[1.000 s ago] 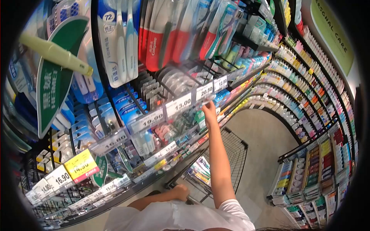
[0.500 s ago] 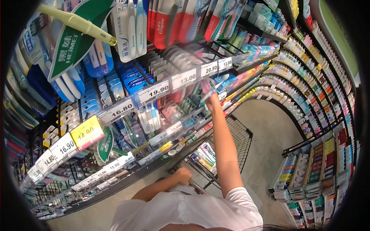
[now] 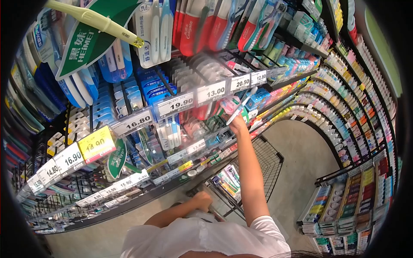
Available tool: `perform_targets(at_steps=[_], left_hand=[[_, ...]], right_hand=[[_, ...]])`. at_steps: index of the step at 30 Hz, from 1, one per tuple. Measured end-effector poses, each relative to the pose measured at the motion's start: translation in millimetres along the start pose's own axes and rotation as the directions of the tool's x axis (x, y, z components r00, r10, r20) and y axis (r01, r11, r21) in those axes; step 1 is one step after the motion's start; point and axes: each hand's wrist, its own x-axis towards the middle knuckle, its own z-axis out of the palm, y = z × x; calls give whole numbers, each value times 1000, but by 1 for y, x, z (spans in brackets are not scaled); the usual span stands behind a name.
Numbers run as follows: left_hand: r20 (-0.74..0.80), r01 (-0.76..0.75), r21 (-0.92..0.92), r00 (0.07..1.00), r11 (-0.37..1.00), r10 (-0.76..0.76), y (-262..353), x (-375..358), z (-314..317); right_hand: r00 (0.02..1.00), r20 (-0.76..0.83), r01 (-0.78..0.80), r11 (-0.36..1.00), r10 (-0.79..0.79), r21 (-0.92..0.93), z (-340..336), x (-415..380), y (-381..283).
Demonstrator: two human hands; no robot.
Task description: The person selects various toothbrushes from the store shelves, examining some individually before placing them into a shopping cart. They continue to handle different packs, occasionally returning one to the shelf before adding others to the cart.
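My right hand (image 3: 235, 122) reaches out to the shelf, just below its row of price tags, with the fingers partly hidden. It is closed at a pink toothbrush pack (image 3: 229, 105), and a white-and-blue toothbrush (image 3: 241, 106) slants across the front of the hand. Down by my body, my left hand (image 3: 202, 201) is wrapped round the handle of a shopping cart (image 3: 275, 165). Several colourful toothbrush packs (image 3: 227, 181) lie in the cart. Red Colgate packs (image 3: 193, 32) hang above the reaching hand.
A green HEIMEI sign (image 3: 88, 41) with a large yellow toothbrush (image 3: 97, 19) juts out at the upper left. Price tags (image 3: 215, 91) line the shelf edge. Curved shelves of bottles (image 3: 340, 99) stand across the aisle. At the lower right is a packed low rack (image 3: 344, 195).
My right hand has moved down slightly from the shelf, and more of the pink pack shows beside it. The view has shifted a little. My left hand stays on the cart.
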Motion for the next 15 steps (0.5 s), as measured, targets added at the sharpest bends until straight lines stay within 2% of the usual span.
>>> perform_targets(at_steps=[2, 3, 6, 7, 10, 11, 14, 15], left_hand=[[-7, 1, -8, 1000, 1000, -1, -2, 1, 5], [-8, 3, -11, 1000, 1000, -3, -2, 1, 6], [-17, 5, -17, 1000, 1000, -5, -3, 1, 7], [-22, 5, -16, 1000, 1000, -5, -3, 1, 8], [-32, -8, -33, 999, 999, 7, -2, 0, 6], [-34, -13, -40, 999, 999, 12, -1, 0, 4], [-18, -26, -19, 1000, 999, 25, -3, 1, 6], [-10, -24, -18, 1000, 1000, 24, -2, 0, 2]], right_hand=[[999, 25, 40, 998, -41, 41, 0, -3, 1], [1000, 15, 2, 995, -4, 101, 1, -2, -2], [1000, -20, 22, 991, -20, 130, 4, -21, -20], [995, 43, 76, 978, -86, 194, 5, -23, -22], [999, 16, 46, 993, -48, 109, -1, -34, -29], [995, 18, 92, 981, -96, 169, 2, -37, -29], [985, 106, 100, 950, -137, 297, -6, -46, -28], [988, 83, 94, 939, -128, 331, -3, -52, -32]])
